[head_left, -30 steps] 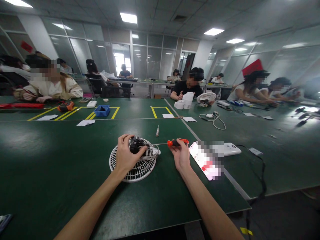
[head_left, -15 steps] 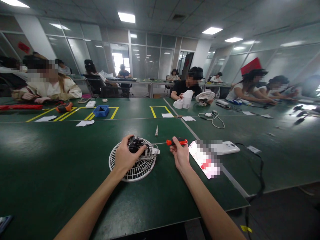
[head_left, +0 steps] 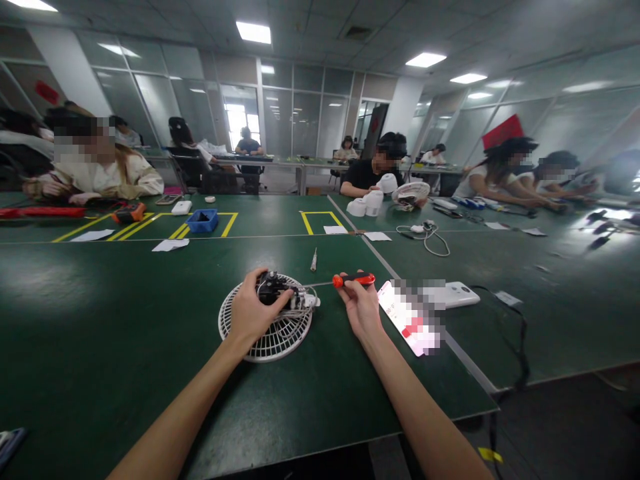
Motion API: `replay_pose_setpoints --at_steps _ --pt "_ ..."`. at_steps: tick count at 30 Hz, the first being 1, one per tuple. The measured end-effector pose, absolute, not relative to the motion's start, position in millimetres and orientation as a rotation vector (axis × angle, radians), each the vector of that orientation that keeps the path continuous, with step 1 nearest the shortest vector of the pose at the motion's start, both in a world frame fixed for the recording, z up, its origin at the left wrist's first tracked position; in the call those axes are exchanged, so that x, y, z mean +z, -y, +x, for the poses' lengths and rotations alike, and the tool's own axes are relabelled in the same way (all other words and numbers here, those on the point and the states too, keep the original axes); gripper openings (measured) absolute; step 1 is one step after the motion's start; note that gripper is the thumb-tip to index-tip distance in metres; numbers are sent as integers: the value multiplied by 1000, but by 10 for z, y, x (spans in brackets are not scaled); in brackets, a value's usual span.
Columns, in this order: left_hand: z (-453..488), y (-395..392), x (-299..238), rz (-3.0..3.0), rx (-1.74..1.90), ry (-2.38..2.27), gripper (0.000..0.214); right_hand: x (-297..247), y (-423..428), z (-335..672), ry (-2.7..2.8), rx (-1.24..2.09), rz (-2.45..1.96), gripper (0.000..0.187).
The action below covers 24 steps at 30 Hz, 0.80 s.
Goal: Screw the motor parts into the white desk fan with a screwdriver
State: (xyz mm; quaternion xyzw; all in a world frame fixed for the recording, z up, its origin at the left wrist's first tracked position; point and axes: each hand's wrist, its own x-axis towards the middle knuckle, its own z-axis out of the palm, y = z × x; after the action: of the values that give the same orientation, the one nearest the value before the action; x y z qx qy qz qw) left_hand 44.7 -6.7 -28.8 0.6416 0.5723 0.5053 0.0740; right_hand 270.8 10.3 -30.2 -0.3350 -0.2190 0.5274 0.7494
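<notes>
While the left hand grips a black motor on a white fan grille, the right hand holds a red-and-black screwdriver, its shaft pointing toward the motor.

The white, round, slatted fan grille lies on the green, flat tabletop, near and left of centre. The black, blocky motor assembly sits on the grille, within the left hand. The red-and-black screwdriver lies in the right hand, to the right, shaft towards the assembly. Beyond the grille, to its right, lies a small, slender, pointed tool. Right of the right hand lies a white, rectangular phone; farther right, across the grey, straight seam strip, a white, flat device. Far left stands a blue, rectangular bin; far right, a white, looped cable.
</notes>
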Motion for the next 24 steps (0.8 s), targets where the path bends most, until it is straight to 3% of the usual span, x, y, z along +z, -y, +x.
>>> replay_pose_setpoints --at_steps 9,16,24 --pt "431 68 -286 1923 1493 -1721 65 -348 -118 2679 530 1040 -969 55" --pt "446 73 -271 1917 1508 -1714 64 -336 -116 2723 451 1110 -824 27" --pt "431 71 -300 1913 1498 -1729 67 -282 -112 2724 428 1136 -838 29"
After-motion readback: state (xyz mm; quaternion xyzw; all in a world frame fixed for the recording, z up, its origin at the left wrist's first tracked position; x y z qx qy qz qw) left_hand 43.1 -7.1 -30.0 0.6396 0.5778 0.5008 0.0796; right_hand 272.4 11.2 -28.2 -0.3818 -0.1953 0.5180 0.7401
